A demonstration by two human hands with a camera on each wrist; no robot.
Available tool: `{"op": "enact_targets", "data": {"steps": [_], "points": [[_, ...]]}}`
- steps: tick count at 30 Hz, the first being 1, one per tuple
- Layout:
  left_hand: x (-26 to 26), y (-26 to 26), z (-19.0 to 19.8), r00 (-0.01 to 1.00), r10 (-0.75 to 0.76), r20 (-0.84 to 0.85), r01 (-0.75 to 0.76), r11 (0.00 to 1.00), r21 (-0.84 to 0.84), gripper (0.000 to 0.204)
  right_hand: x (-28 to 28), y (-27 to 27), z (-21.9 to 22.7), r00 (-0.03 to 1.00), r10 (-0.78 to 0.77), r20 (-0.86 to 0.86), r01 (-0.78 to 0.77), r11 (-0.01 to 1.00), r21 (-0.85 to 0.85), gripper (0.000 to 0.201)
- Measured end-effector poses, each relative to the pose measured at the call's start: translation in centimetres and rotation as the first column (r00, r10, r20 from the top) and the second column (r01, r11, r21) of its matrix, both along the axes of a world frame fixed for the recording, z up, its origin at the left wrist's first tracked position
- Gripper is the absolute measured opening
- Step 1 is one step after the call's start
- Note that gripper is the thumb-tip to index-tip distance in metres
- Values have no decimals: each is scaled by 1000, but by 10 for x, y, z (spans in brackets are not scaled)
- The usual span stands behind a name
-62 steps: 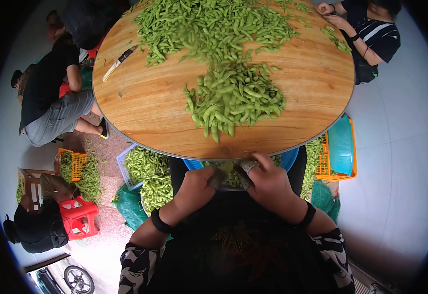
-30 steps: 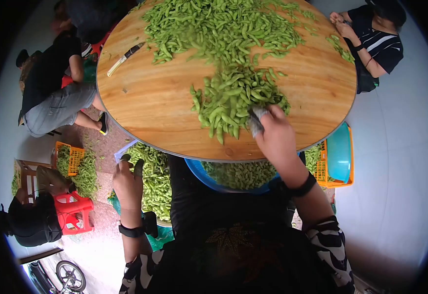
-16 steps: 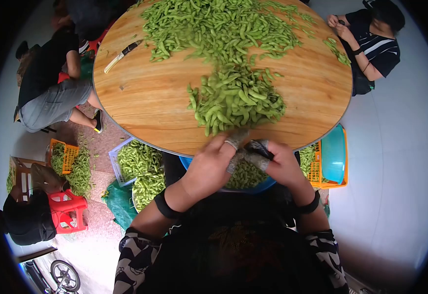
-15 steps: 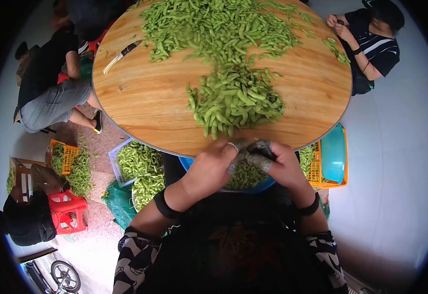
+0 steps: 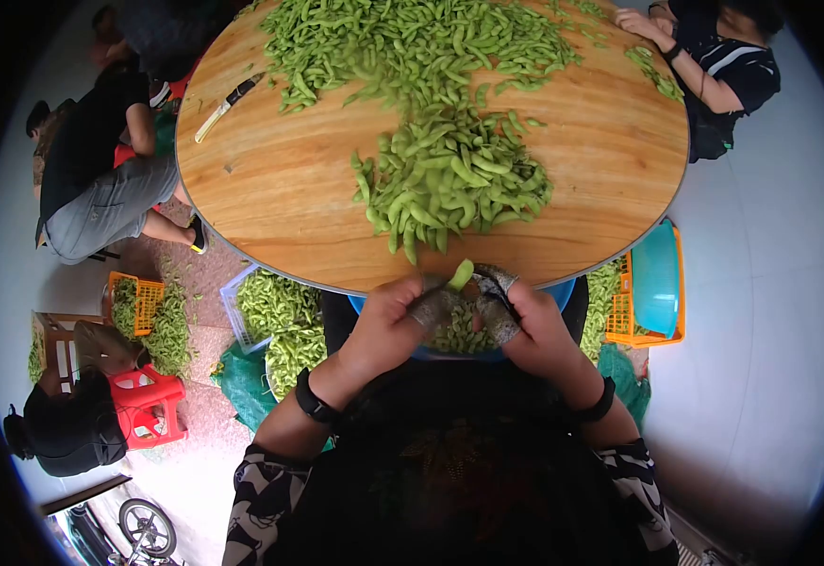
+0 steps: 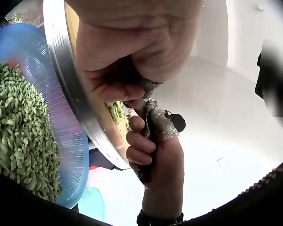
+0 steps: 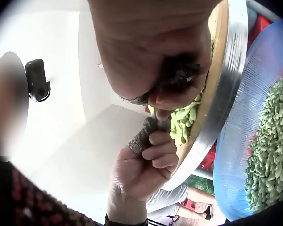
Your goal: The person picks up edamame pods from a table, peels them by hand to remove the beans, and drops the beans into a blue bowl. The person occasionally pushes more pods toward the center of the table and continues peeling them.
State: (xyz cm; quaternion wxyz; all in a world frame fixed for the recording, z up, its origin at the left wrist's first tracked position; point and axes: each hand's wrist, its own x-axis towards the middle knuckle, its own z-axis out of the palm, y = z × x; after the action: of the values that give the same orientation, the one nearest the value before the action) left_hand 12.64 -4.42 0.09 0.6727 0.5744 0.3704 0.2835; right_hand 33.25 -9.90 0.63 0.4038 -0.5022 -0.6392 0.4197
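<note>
In the head view, a green pod [image 5: 462,274] stands up between the fingertips of my left hand [image 5: 382,323] and right hand [image 5: 542,325], just off the round table's near edge. Both hands pinch at it; grey wraps cover thumbs and some fingers. The right wrist view shows a sliver of the pod [image 7: 152,112] where the fingertips meet. Dark material lies along the right hand's [image 6: 162,153] curled fingers in the left wrist view; what it is I cannot tell. A blue basket [image 6: 75,176] of loose green beans [image 6: 21,136] sits below the hands.
A pod heap [image 5: 454,179] lies near the front of the wooden table [image 5: 270,222], a larger one behind. A knife [image 5: 228,108] rests at the left. Crates of pods flank the legs. A person [image 5: 728,71] sits at the far right; others are at left.
One second ago the right hand was at the near heap and the left hung out left. They have come together at the table edge, and a pod now shows between them.
</note>
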Motion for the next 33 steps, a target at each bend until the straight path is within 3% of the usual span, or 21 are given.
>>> {"op": "enact_targets", "data": {"steps": [7,9,11,12,13,14,15,16,18,19,20,21,22,24,25,26,27,29,30,32,33], "points": [[4,1,1,998,-58,-8,58,998,-20,17,1,-5,-1,995,-7,-97,-1,996,-84,39],[4,0,1,999,-49,-3,49,998,-42,16,0,-4,2,985,-3,-172,-36,975,-221,40],[3,-2,2,993,-44,-110,63,982,179,13,-2,-3,3,979,-7,-204,-42,972,-233,41],[4,-2,-1,993,-42,-110,61,982,177,13,-3,-3,4,972,-13,-237,-47,968,-245,42],[4,-1,-7,982,30,-188,71,858,508,13,-5,-1,7,972,-12,-237,-47,968,-246,42],[4,-1,-11,964,124,-235,108,627,772,13,-7,1,13,961,-32,-276,-65,940,-336,41],[4,-2,-13,964,123,-235,108,628,770,13,-8,1,16,948,-57,-312,-85,903,-422,41],[4,-4,-14,984,81,-158,57,699,713,13,-7,1,15,948,-58,-312,-84,902,-422,41],[-1,-3,-11,996,44,-75,14,764,646,13,-1,0,11,755,-187,-628,-340,708,-619,38],[-11,-1,-5,988,-99,121,90,993,80,15,1,0,8,755,-189,-628,-339,707,-621,38],[-16,-1,0,929,-96,356,272,831,-486,17,3,0,5,606,-197,-771,-500,659,-561,37],[-16,-1,4,930,-97,355,273,829,-489,17,4,0,4,428,-218,-877,-641,611,-464,37],[-14,-1,8,951,-75,301,221,843,-490,17,4,0,7,427,-219,-877,-641,612,-464,37],[-10,0,7,968,-54,246,172,856,-487,18,0,3,14,630,-260,-731,-465,627,-624,34],[-6,-2,1,998,-69,3,69,997,19,19,-4,1,13,630,-262,-731,-466,626,-626,34],[-3,-3,-3,976,50,-213,73,844,531,20,-9,0,11,743,-198,-639,-357,690,-629,32],[-1,-4,-2,975,51,-214,72,845,530,20,-13,-1,10,839,-145,-525,-250,754,-608,31],[1,-3,0,875,323,-360,214,409,887,20,-16,-1,12,852,-131,-507,-225,782,-581,29],[2,-4,1,876,321,-360,216,407,888,20,-16,-1,14,865,-121,-487,-198,810,-552,28],[2,-6,3,989,68,-132,15,837,547,12,-14,-2,22,845,-112,-523,-224,814,-536,28],[-2,-4,5,989,66,-131,17,837,547,12,-12,-3,24,825,-102,-556,-253,814,-523,28]]}}
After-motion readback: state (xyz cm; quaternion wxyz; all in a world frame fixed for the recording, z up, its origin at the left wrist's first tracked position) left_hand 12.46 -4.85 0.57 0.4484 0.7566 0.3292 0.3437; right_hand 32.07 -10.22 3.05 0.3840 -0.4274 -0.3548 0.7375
